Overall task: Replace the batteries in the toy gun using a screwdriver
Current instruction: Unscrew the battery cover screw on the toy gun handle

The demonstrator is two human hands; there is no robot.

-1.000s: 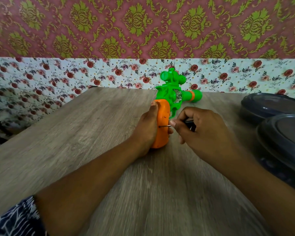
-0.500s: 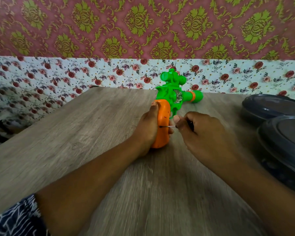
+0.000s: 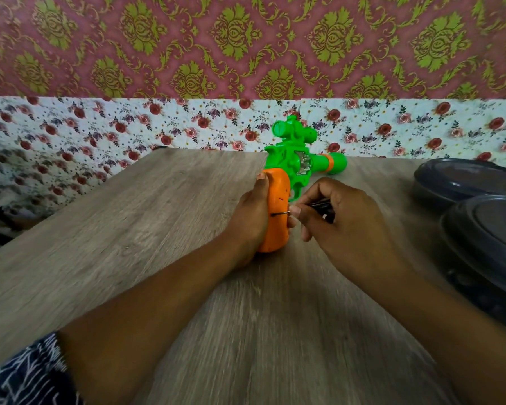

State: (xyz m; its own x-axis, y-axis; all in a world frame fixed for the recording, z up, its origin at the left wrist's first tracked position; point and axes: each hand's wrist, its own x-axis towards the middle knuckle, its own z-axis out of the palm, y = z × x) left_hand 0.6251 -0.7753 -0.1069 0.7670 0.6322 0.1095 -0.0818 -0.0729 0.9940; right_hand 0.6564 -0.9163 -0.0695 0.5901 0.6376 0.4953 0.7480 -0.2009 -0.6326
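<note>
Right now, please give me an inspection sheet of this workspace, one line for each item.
Surface: wooden table, bare grain.
Job's things: toy gun, orange grip toward the camera; screwdriver, metal tip at the grip's side.
Clutter: two dark round lidded containers, right edge.
Hands: left hand clasps the grip; right hand pinches the screwdriver.
Cables: nothing seen.
Surroundings: floral wallpaper below, damask wallpaper above; batteries not seen.

Dark lidded containers (image 3: 462,182) crowding right.
</note>
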